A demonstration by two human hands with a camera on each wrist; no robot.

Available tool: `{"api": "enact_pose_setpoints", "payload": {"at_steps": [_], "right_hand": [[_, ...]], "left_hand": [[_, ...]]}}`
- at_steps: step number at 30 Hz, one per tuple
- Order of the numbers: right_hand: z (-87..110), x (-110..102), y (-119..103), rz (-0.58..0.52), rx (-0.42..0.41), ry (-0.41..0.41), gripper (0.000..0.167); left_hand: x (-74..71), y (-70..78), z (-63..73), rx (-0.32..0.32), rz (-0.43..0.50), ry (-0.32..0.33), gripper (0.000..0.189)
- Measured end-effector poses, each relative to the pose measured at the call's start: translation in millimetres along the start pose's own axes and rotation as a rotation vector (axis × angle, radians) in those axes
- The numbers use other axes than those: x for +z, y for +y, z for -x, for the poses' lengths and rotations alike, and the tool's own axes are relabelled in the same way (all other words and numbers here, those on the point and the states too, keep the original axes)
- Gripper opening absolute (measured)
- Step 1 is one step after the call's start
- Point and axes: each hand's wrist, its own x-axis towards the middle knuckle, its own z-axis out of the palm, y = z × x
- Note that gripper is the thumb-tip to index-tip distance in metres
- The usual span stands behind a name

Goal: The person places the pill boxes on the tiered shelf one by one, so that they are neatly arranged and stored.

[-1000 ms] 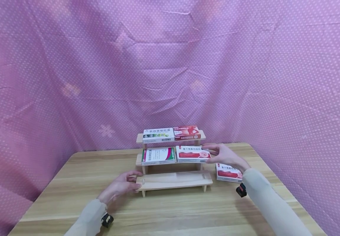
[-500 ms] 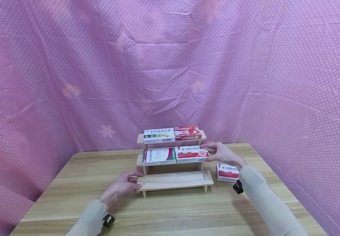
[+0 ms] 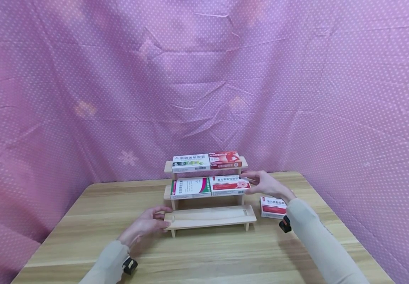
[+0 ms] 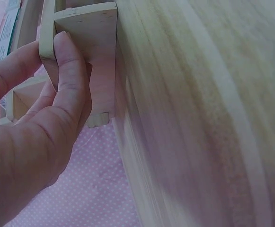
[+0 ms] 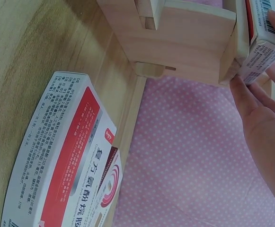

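Observation:
My left hand (image 3: 145, 223) pinches the left end of the lowest step of a three-tier wooden display stand (image 3: 208, 217); the left wrist view shows its fingers on both sides of the board edge. On the middle step, a white-and-red medicine box (image 3: 227, 186) lies flat at the right. My right hand (image 3: 266, 185) grips that box by its right end, thumb at the front and fingers behind. A white, green and magenta medicine box (image 3: 190, 187) sits directly to its left. In the right wrist view, the held box (image 5: 262, 59) rests over the step's end.
The top step carries a white-and-green box (image 3: 189, 162) and a red box (image 3: 224, 159). Right of the stand, another white-and-red box (image 3: 272, 208) lies on the wooden table (image 3: 197, 256), partly behind the right sleeve. A pink dotted cloth (image 3: 204, 79) hangs behind.
My right hand has slid the white-and-red box slightly left along the middle step, and it now sits against its neighbour. My left hand stays on the lowest step.

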Motion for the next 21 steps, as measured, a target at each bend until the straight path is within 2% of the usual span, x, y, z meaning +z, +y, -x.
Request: {"api": "enact_pose_setpoints", "payload": {"at_steps": [6, 21], "right_hand": [[-1.1, 0.3, 2.6, 0.024, 0.012, 0.011, 0.068], [-4.7, 5.0, -2.8, -0.010, 0.015, 0.007, 0.074]], "left_hand": [[0.5, -0.3, 0.3, 0.001, -0.028, 0.010, 0.057], [-0.5, -1.6, -1.0, 0.007, -0.010, -0.001, 0.059]]}}
